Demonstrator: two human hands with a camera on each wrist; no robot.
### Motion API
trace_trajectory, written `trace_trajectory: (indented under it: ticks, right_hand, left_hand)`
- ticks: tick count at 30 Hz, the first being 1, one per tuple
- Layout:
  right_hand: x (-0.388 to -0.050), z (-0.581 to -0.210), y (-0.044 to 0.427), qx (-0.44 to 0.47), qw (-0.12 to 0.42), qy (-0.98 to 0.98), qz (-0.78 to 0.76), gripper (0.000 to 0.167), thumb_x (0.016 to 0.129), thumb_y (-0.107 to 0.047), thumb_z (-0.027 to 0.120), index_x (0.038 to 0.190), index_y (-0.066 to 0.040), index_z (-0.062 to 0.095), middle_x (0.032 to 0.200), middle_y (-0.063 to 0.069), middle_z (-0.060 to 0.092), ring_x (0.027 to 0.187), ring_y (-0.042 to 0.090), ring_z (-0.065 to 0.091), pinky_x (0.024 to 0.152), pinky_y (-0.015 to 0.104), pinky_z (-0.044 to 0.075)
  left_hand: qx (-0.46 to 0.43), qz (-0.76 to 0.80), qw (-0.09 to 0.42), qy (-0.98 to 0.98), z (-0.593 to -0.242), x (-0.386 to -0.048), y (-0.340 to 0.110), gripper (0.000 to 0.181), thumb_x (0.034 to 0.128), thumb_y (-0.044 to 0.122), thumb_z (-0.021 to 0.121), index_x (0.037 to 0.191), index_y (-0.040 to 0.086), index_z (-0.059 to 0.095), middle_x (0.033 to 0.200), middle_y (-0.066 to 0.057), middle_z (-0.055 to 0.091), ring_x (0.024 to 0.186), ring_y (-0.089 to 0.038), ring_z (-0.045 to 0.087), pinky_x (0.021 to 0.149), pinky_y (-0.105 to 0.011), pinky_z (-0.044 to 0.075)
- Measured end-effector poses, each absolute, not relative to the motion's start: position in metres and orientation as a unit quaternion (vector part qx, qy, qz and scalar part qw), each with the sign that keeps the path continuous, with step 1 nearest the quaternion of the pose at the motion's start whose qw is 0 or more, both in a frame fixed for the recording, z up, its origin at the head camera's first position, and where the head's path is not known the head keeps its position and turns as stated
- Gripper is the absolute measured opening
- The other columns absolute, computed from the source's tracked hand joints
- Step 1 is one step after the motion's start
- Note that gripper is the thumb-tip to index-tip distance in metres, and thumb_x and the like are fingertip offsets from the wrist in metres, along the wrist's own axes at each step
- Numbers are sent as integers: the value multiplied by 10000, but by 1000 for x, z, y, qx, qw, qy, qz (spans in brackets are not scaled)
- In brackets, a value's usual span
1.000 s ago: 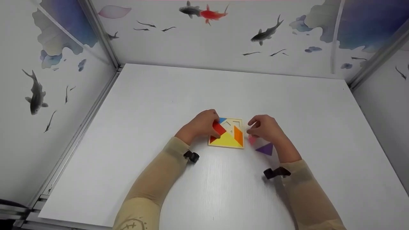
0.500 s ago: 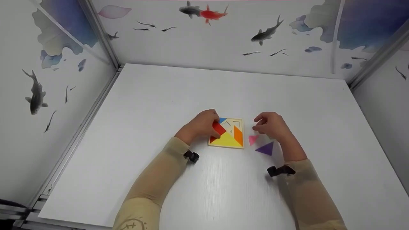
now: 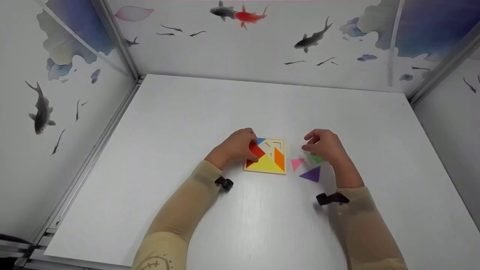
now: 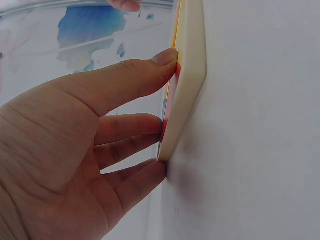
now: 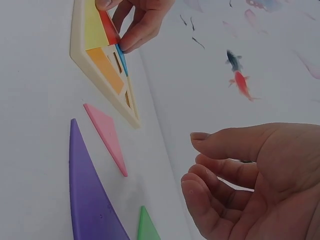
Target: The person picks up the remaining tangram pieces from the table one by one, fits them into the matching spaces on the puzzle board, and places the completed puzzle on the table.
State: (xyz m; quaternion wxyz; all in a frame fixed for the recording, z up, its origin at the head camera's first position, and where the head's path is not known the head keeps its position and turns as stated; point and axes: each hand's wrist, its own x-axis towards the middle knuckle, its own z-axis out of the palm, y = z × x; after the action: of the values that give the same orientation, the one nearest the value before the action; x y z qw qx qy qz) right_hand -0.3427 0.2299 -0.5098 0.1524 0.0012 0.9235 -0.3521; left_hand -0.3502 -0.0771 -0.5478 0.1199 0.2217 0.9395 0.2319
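Note:
In the head view, a square tangram board point(image 3: 265, 172) lies on the table. My left hand point(image 3: 240, 144) is over its left side. The left wrist view shows thumb and fingertips, fairly straight, resting on the board's face and edge. Red point(image 3: 257, 151), yellow point(image 3: 267, 165), orange point(image 3: 279, 159) and blue point(image 3: 260, 141) pieces sit in it, the red and blue partly covered. Bare recesses show at its upper right. My right hand point(image 3: 325, 145) hovers right of the board with loosely curled fingers and holds nothing. Below it lie pink point(image 3: 296, 164), green point(image 3: 316, 159) and purple point(image 3: 311, 174) triangles.
The white tabletop point(image 3: 240, 228) stretches around the board on all sides. White panels printed with fish point(image 3: 313, 37) close off the back and both sides. A small black camera point(image 3: 224, 183) sits on the left wrist, another camera point(image 3: 332, 198) on the right.
My right hand has moved to the right, away from the board, and the pink and green triangles have come into view. My left hand and the board have stayed where they were.

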Motion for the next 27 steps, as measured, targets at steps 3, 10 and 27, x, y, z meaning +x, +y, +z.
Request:
trace_trajectory:
  ticks: [3,10,27]
  right_hand:
    - [-343,-510,233,-2,146,929,-340,390,981,-243,760,1314,-61,669,1184,152,645,983,277,622,830,287,571]
    - [-346,-511,241,-5,140,938,-317,422,969,-245,754,1332,-52,660,1245,186,646,1085,337,607,921,412,577]
    - [-345,-513,255,17,149,946,-288,535,938,-266,787,1360,17,618,1366,285,609,1185,415,607,991,510,565]
  left_hand:
    - [220,232,121,940,-549,-351,-78,551,852,362,889,1288,78,707,1278,-43,602,1165,-216,554,1106,-331,505]
    - [226,236,116,938,-547,-351,-78,545,853,348,889,1283,63,710,1270,-55,608,1162,-224,564,1088,-334,518]
    - [219,239,118,939,-549,-350,-77,547,845,348,898,1282,81,708,1254,-31,593,1152,-205,552,1074,-333,533]
